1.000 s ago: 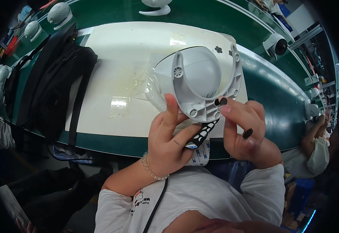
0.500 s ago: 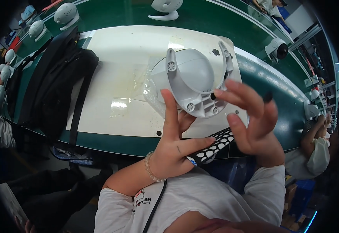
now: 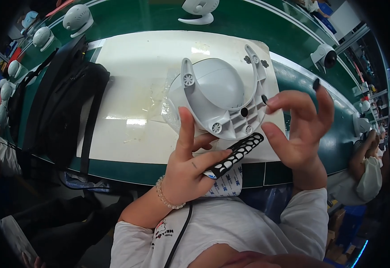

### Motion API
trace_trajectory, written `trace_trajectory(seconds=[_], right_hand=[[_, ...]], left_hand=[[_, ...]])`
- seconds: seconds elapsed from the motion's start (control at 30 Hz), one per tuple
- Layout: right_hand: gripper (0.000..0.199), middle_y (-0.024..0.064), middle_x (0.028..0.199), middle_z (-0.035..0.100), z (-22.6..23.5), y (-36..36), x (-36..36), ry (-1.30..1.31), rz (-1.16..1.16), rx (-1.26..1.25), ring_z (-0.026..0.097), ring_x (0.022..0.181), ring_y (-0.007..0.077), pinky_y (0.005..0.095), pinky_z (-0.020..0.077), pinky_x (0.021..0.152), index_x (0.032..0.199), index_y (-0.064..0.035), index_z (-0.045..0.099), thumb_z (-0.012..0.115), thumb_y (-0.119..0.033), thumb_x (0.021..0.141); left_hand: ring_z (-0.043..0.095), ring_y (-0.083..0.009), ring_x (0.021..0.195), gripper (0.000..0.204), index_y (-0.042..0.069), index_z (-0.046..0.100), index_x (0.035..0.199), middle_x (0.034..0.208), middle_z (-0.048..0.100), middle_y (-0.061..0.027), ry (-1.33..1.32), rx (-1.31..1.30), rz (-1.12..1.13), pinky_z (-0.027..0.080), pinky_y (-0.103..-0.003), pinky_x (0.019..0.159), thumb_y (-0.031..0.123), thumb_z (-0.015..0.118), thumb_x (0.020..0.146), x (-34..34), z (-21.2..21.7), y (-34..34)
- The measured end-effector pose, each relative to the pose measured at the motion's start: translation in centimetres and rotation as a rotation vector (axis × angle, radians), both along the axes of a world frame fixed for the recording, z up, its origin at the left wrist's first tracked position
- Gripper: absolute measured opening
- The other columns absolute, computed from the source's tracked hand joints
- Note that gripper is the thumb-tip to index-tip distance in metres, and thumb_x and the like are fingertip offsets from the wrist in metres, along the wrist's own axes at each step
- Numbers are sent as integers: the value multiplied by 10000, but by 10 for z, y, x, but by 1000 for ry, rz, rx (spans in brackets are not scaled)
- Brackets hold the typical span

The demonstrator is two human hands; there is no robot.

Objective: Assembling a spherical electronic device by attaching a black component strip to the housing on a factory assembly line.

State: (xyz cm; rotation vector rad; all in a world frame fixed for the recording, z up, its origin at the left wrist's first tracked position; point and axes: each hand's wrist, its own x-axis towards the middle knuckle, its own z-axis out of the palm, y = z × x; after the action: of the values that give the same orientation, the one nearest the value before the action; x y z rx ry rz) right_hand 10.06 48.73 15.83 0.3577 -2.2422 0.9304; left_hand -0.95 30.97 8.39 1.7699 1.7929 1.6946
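A white plastic device with a round body lies underside up, its curved ribbed base facing me. One black round pad sits on the base near its front edge. My left hand grips a black sheet with rows of white round gaps, its printed backing hanging below. Some left fingers reach behind the base's near edge. My right hand is beside the base, fingers apart. Small black pieces show at two of its fingertips, one close to the base's right side.
The device rests over clear plastic wrap on a pale board, laid on a green bench. A black bag lies at the left. More white devices stand beyond the bench, and a co-worker's arm shows far right.
My right hand has drawn back rightward from the base, its fingers spreading. My left hand and the sheet have shifted slightly left, and more of the sheet and its backing shows.
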Motion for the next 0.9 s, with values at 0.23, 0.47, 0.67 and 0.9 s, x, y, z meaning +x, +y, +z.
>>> trace_trajectory(seconds=[0.23,0.47,0.67,0.9], right_hand=[[757,89,887,504,-4,-16,7,-352,-65,-587,488,760,77,165,405,662,1349,-89,63,539,68,781],[726,113,917,532,-11,-18,9,-390,-59,-593,532,750,77,164,430,663,1344,-76,57,526,57,807],[724,128,929,552,-18,-20,10,-302,-65,-506,561,812,107,187,455,699,1335,-75,65,537,61,803],[679,115,922,588,-31,-16,9,-181,-81,-290,579,772,108,175,440,613,1307,-59,117,550,62,798]], left_hand=[[610,-203,908,370,51,655,869,1402,-76,-279,13,-9,121,489,-275,723,-128,615,549,3,-1,3],[615,-203,896,298,45,644,856,1398,-4,-297,64,-4,217,471,-253,755,-87,684,591,8,2,8],[600,-213,960,247,49,632,814,1393,16,-306,-22,-11,267,459,-258,780,-66,698,607,14,2,9],[614,-222,930,262,50,629,824,1390,17,-312,63,-22,284,465,-252,762,-71,696,602,12,5,9]])
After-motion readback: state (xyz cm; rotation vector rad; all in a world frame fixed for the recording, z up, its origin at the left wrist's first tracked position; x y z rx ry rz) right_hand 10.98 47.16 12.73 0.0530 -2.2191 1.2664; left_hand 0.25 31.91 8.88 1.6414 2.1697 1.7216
